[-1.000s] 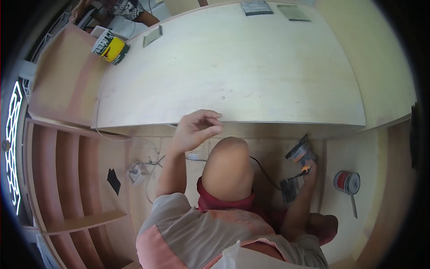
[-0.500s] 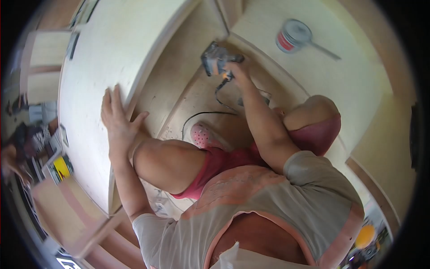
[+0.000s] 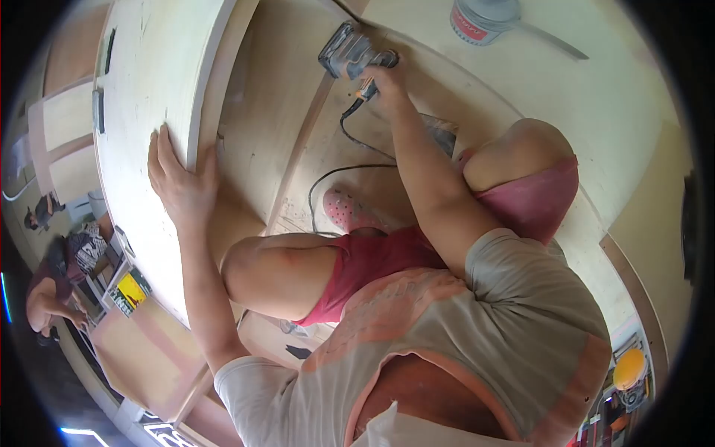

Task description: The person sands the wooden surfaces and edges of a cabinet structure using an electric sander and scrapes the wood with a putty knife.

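Note:
My right hand (image 3: pixel 386 80) is wrapped around the handle of a grey-black electric sander (image 3: pixel 354 56) with orange parts. The sander is at the inner wooden surface of a cabinet-like box, and its black cord (image 3: pixel 350 138) loops down behind my forearm. Near the edge of a white panel (image 3: pixel 149 67) rests my left hand (image 3: pixel 182 186), fingers stretched over the panel's face and thumb toward the edge. It holds no tool. Below the sander runs a narrow wooden strip (image 3: pixel 313 115).
A paint can (image 3: pixel 482 21) with a flat stick (image 3: pixel 555 41) across it stands on the right panel. A dark-topped block (image 3: pixel 439 134) lies near my right forearm. My foot in a pink clog (image 3: pixel 346 208) is inside the box. Another person (image 3: pixel 56 287) is bent over at far left.
The view has shifted, and the can now sits higher in it. My left hand's thumb has drawn in toward the fingers at the panel edge. The right hand still holds the sander.

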The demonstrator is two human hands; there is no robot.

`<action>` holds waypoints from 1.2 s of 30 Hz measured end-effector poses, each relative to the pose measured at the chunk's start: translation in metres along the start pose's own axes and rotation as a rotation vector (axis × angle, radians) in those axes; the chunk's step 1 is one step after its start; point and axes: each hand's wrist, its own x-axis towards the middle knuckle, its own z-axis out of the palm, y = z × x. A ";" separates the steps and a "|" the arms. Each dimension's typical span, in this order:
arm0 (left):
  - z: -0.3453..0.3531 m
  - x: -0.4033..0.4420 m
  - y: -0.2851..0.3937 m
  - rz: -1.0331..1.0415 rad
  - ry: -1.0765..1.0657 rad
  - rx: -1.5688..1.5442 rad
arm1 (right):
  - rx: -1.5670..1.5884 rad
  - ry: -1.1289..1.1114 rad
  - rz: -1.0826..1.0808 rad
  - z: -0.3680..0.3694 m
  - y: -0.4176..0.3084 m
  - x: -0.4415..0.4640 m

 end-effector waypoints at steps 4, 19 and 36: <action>-0.008 0.006 0.001 0.002 0.015 0.013 | -0.025 -0.070 0.035 0.000 -0.008 0.002; -0.009 0.005 0.002 0.032 0.043 0.072 | -0.148 -0.064 0.112 0.013 -0.026 -0.064; -0.006 0.002 0.007 -0.010 0.039 0.082 | 0.083 0.002 -0.037 0.016 -0.037 -0.023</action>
